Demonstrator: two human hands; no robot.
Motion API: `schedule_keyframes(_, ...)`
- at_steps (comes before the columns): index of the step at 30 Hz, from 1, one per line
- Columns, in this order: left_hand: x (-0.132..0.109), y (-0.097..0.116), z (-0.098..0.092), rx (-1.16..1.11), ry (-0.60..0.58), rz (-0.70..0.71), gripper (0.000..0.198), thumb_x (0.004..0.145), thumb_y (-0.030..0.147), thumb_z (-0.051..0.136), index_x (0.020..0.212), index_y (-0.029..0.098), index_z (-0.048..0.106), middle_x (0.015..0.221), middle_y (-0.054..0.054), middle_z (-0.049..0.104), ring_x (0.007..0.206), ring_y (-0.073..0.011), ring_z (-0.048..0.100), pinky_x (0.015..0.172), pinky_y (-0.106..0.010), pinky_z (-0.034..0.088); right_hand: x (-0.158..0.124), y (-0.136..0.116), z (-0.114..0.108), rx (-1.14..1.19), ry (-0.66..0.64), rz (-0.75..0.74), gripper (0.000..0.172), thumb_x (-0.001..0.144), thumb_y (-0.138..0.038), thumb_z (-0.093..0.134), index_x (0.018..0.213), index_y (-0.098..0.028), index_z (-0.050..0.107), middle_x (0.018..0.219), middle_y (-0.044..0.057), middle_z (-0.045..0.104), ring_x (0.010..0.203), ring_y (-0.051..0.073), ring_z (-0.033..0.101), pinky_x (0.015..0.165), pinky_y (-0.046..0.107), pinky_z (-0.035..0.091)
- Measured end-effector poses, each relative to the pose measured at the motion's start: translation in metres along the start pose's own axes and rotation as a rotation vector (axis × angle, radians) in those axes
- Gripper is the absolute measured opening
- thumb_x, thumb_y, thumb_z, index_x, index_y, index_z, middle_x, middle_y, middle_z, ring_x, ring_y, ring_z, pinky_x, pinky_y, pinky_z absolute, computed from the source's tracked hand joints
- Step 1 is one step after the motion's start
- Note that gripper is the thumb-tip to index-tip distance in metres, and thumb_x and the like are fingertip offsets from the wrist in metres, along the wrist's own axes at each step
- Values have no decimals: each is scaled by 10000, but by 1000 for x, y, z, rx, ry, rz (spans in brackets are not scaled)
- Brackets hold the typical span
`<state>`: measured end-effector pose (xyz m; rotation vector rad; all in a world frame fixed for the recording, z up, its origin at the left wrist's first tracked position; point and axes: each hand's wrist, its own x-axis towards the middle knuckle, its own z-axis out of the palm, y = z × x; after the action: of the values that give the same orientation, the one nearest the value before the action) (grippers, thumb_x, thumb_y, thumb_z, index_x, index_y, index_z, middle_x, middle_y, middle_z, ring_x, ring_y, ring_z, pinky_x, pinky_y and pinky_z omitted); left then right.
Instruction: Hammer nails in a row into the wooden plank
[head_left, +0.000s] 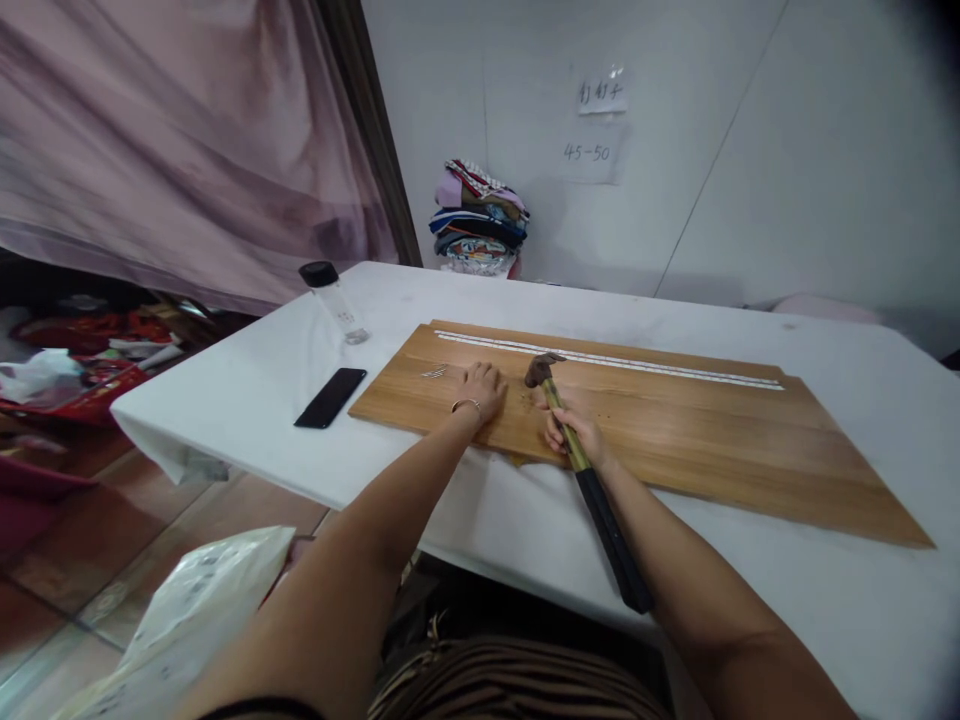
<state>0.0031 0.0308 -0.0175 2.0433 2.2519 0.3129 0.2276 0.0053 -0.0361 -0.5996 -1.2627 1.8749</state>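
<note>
A long wooden board [675, 430] lies on the white table [825, 600]. My right hand [574, 430] is closed round the upper handle of a hammer [577, 460], whose head [541, 368] rests over the board. My left hand [482, 388] lies on the board just left of the hammer head, fingers curled down onto the wood; what they pinch, if anything, is too small to make out. A few loose nails [433, 373] lie on the board left of that hand. A white strip [607, 358] runs along the board's far edge.
A black phone [331, 397] lies on the table left of the board, and a clear bottle with a black cap [334, 297] stands behind it. Folded fabrics [478, 220] are stacked against the wall. A white bag [187, 620] sits near my lap.
</note>
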Motion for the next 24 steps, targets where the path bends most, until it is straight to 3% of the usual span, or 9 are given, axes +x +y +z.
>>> schedule_keyframes(11,1,0,9,-31,-4,-11,443,1081,405,423,1403,217,664,1650,-128,551,1555,-294,426,1274,-494,323,-16,-1,6,-54,34,62,414,833,-530,739,1069,-205,638,500,-95,484,413,140,474,398,245,251)
schedule_keyframes(18,-2,5,3,-25,-53,-27,511,1083,408,409,1483,167,615,1705,-151,486,1590,-298,379,1306,-493,279,-19,-3,3,-73,78,61,437,812,-540,741,1083,-210,654,508,-81,486,433,152,484,404,256,251)
schedule_keyframes(24,-3,6,2,-42,-42,-22,471,1072,393,424,1451,209,632,1684,-138,513,1574,-298,396,1294,-511,285,-19,-2,5,-75,83,96,415,818,-537,744,1059,-213,649,504,-83,493,424,153,485,404,255,264)
